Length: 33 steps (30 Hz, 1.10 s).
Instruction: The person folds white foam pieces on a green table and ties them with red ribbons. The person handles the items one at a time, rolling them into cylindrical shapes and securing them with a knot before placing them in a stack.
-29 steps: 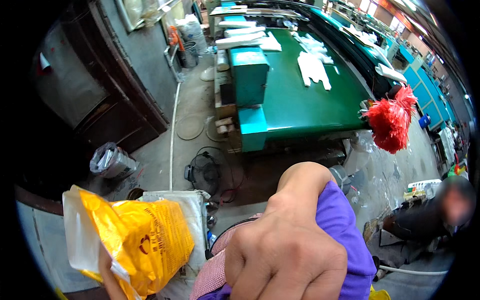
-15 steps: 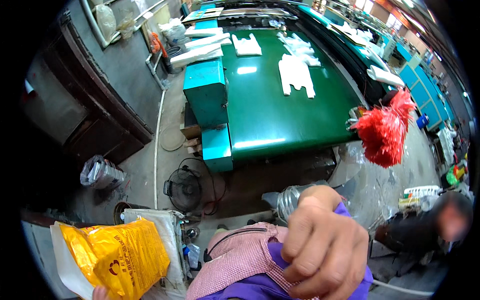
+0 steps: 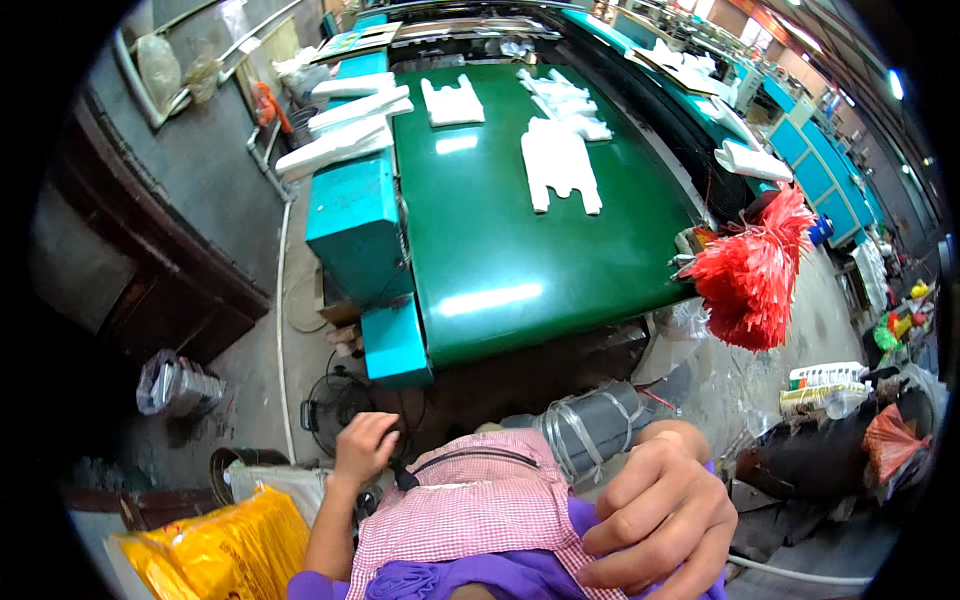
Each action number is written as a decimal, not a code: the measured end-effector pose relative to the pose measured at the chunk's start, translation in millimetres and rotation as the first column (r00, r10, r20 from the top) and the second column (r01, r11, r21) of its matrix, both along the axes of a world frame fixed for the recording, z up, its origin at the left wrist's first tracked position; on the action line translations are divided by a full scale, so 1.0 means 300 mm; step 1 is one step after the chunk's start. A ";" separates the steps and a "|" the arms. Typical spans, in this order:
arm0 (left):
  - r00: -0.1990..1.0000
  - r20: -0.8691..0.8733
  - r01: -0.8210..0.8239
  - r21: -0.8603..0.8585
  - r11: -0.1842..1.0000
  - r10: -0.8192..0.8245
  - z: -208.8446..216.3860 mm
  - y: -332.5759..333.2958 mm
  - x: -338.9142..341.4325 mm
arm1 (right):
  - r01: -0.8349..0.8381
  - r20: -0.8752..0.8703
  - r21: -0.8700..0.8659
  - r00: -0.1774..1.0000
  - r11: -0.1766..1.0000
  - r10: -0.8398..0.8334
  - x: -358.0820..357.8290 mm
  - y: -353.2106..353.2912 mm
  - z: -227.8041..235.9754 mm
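Short of the green belt's (image 3: 500,240) near end, the left hand (image 3: 368,445) bends its fingers with a gap beside the thumb; the right hand (image 3: 665,515) curls loosely, its grip impossible to tell. Between them is a checked apron (image 3: 455,500). A yellow bag (image 3: 240,545) stands nearer than the belt, leftward; white bags (image 3: 560,165) lie on it.

The belt (image 3: 480,230) is green, bags (image 3: 558,160) white, sack (image 3: 245,545) yellow and apron (image 3: 460,505) (finely checked) pink.
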<state>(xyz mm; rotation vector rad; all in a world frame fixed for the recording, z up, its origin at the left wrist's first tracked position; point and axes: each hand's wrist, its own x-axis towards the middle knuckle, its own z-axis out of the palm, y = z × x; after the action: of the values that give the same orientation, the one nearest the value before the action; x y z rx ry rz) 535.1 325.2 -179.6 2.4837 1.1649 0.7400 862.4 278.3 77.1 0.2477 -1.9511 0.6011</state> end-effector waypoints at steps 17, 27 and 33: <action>0.993 0.107 0.066 -0.212 0.975 -0.044 -0.252 0.581 0.585 | 0.767 0.632 -0.631 0.423 -0.114 -0.649 0.754 1.013 -0.859; 0.592 -0.334 -0.791 -0.066 0.609 0.733 -0.739 1.364 1.076 | 0.882 0.881 -0.317 0.138 -0.349 -0.452 1.464 1.572 -1.324; 0.505 -0.425 -0.825 0.019 0.565 0.752 -0.727 1.449 1.141 | 0.950 0.822 0.039 -0.207 -0.311 -0.531 1.370 1.915 -1.613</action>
<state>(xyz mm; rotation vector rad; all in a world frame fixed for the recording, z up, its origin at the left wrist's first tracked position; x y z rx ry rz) 877.3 759.8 -397.7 1.8609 2.4883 0.2571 1273.3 852.8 -406.9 -2.1625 -1.4896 0.2234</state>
